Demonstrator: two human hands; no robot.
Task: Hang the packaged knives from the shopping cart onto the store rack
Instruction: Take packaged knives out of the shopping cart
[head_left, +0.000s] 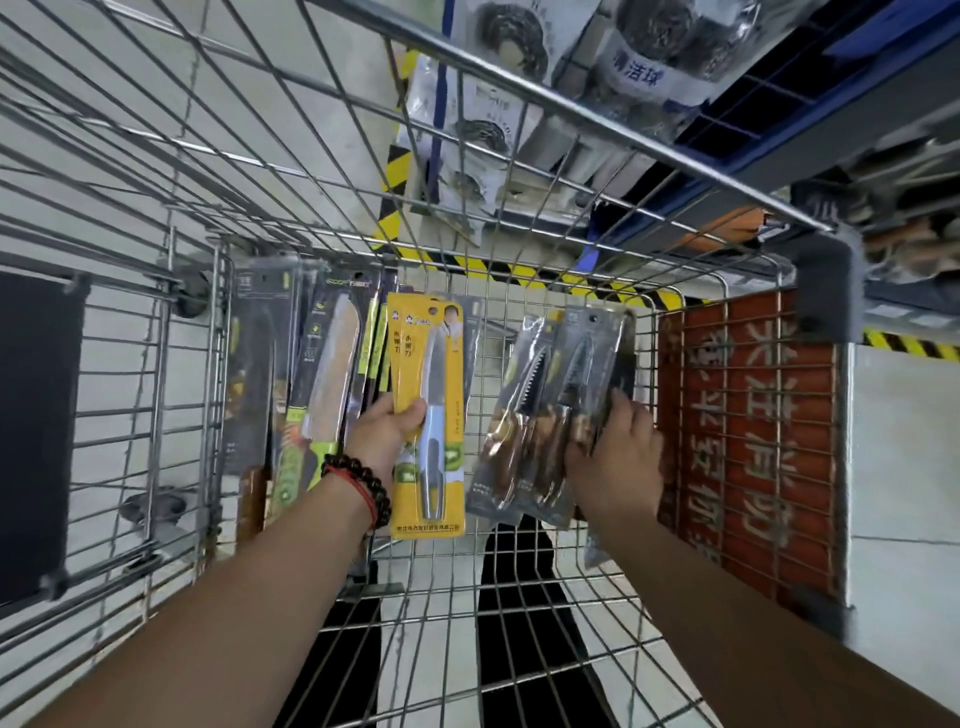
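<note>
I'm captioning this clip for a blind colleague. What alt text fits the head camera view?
Seen from above inside a wire shopping cart, the left hand grips a yellow packaged knife while the right hand holds dark packs of wooden-handled knives. More packaged knives lean against the cart's left side.

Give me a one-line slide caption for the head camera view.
Inside a wire shopping cart, the left hand holds a yellow knife pack while the right hand grips grey knife packs.
</note>
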